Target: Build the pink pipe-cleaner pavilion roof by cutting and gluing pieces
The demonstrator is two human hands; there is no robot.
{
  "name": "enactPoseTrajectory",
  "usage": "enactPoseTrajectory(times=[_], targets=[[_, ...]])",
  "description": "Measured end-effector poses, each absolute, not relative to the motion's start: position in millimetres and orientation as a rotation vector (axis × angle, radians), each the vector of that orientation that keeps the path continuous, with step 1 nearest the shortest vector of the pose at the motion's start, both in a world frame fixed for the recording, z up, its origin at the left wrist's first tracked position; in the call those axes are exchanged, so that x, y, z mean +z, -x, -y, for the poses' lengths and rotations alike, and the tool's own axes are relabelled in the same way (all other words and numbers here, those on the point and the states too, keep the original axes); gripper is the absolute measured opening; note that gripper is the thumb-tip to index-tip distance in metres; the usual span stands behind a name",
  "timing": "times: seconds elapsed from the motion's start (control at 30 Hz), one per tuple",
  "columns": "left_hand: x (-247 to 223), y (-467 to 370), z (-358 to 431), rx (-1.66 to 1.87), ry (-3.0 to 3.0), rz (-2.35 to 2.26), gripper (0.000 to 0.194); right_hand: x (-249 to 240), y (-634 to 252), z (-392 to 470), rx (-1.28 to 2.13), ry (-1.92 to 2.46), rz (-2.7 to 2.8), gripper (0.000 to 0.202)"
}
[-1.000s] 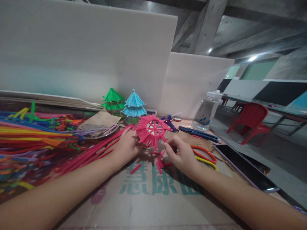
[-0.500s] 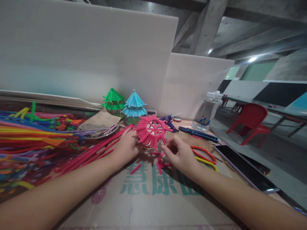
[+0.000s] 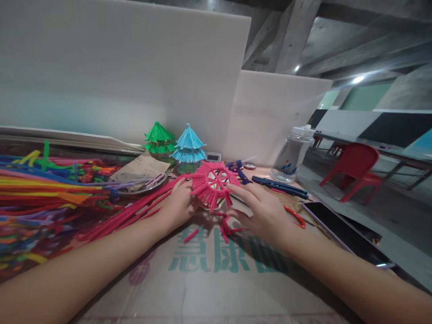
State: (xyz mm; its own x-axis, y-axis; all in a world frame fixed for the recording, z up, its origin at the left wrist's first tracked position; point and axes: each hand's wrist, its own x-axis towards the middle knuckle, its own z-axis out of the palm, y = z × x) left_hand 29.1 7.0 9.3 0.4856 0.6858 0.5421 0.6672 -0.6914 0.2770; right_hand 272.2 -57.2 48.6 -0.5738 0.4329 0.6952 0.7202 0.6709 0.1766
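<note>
A round pink pipe-cleaner piece (image 3: 204,191), with short strips fanning out around a spoked open middle, is held up above the table. My left hand (image 3: 178,203) grips its left edge, fingers closed; the fingertips are partly hidden behind it. My right hand (image 3: 265,211) is at its right edge with fingers stretched and apart, the forefinger against or just in front of the strips. Below it lie short cut pink pieces (image 3: 227,229) and one loose pink bit (image 3: 191,236). Long pink pipe cleaners (image 3: 124,217) lie beside my left hand.
Behind stand a green pipe-cleaner pavilion (image 3: 158,137) and a blue one (image 3: 188,144). A glue gun (image 3: 239,171), a dark blue tool (image 3: 280,186), a water bottle (image 3: 292,155) and a phone (image 3: 344,231) are rightward. Orange-handled scissors (image 3: 296,217) are partly covered. Colourful pipe cleaners (image 3: 50,189) fill the left.
My right hand has opened from a pinch at the lower right edge, its fingers now stretched higher along the pink piece. It now covers the yellow loop. My left hand keeps its hold.
</note>
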Motion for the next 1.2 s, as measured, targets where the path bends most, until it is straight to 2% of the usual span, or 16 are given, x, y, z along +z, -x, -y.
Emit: enactPoseTrajectory(times=[0.13,0.3,0.6,0.7,0.9,1.2], targets=[[7,-29,-7,0.969,-2.742,-1.235,0.036,47,-270,62,-0.642,0.867,2.312,0.043],[5,-29,-7,1.006,-2.726,-1.224,0.040,50,-267,64,-0.647,0.872,2.289,0.030],[5,-28,-7,0.984,-2.728,-1.225,0.039,45,-266,60,-0.625,0.846,2.239,0.026],[5,-28,-7,0.990,-2.740,-1.224,0.037,43,-267,60,-0.607,0.867,2.258,0.030],[5,-28,-8,0.964,-2.745,-1.226,0.036,40,-268,63,-0.460,0.883,2.230,0.053],[3,-28,-9,0.993,-2.697,-1.246,0.034,32,-270,57,-0.451,0.861,2.248,0.043]])
